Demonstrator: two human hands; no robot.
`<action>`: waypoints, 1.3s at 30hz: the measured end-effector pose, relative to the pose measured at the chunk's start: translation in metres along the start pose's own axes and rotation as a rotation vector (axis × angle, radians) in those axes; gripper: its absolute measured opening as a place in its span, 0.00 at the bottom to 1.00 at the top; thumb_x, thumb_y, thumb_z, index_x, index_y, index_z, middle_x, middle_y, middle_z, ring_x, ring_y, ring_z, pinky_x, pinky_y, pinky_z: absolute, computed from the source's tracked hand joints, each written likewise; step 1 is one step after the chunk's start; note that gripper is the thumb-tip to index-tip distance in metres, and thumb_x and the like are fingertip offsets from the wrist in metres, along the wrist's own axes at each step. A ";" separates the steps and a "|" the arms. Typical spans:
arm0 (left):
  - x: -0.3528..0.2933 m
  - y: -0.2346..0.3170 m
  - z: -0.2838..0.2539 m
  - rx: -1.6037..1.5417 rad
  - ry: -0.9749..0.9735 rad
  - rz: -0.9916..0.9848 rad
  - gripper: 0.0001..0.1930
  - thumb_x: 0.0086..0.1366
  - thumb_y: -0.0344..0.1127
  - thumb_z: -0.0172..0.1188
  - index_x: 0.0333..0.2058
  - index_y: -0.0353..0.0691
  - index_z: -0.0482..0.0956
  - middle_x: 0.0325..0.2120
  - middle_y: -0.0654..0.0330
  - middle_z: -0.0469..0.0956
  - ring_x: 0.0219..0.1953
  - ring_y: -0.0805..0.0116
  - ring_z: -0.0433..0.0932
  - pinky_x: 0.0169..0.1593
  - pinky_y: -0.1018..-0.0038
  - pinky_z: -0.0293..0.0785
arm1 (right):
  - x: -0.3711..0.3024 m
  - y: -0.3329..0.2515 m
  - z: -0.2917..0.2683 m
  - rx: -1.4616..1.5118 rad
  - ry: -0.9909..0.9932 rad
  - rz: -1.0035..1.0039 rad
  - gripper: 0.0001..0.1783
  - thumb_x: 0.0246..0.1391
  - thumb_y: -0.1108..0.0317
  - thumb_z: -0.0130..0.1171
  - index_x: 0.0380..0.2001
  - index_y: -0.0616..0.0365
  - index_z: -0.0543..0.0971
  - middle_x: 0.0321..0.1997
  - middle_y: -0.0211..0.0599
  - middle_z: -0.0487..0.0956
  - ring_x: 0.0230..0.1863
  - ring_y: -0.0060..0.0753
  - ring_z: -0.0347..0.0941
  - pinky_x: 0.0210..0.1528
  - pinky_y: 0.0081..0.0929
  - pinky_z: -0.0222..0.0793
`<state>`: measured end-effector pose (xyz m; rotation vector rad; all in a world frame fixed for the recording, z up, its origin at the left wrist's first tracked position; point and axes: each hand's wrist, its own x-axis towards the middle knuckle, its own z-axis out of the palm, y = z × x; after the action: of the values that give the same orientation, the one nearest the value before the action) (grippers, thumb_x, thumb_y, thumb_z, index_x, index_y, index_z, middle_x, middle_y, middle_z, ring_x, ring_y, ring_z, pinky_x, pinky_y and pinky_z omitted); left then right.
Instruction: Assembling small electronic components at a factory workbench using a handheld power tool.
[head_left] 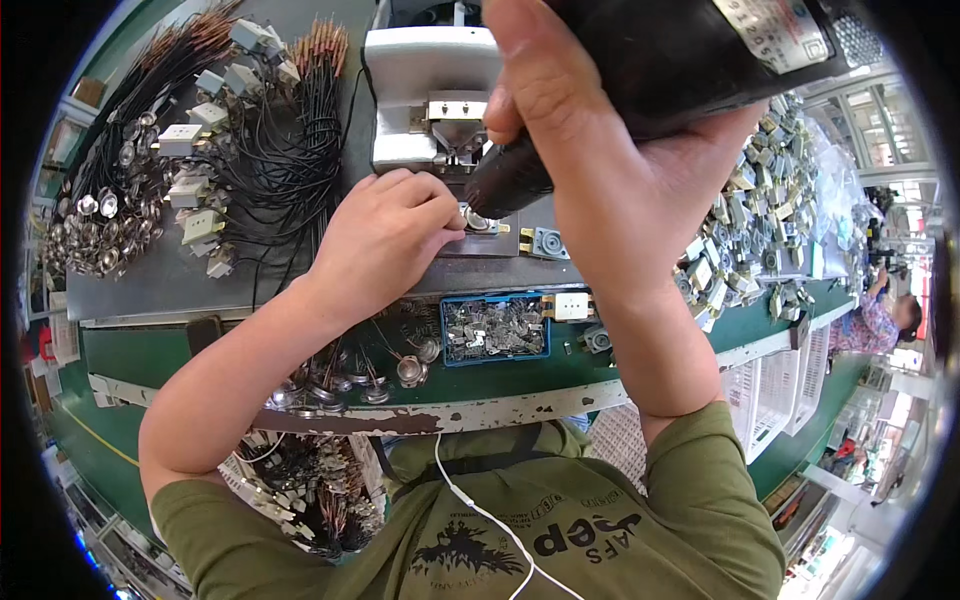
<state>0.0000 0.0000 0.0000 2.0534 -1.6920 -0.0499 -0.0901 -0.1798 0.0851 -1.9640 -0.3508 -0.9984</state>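
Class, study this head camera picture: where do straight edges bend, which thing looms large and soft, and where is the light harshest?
Head view: the green bench edge bows upward and a black fisheye rim frames the picture; the black power tool in the right hand looms oversized and slightly soft near the lens; windows at the right edge wash out; the left hand is evenly lit and sharp.

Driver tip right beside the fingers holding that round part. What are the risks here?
1. The left hand pinches the small round metal part right beside the tip of the black power driver in the right hand; a slip could hit the fingertips.
2. The part seems steadied only by that pinch, so it might spin or shift.
3. Loose round parts near the bench edge could be knocked off by the forearm.
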 end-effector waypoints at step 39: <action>-0.002 -0.005 0.008 -0.194 0.089 0.003 0.08 0.58 0.28 0.68 0.35 0.39 0.78 0.36 0.60 0.80 0.42 0.55 0.79 0.46 0.61 0.73 | 0.013 0.018 0.038 -0.409 0.107 -0.184 0.52 0.53 0.75 0.71 0.74 0.62 0.51 0.64 0.50 0.67 0.64 0.39 0.68 0.64 0.36 0.67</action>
<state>0.0013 0.0002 -0.0091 1.8824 -1.5716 -0.1147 -0.0519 -0.1607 0.0737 -2.2582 -0.2873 -1.3748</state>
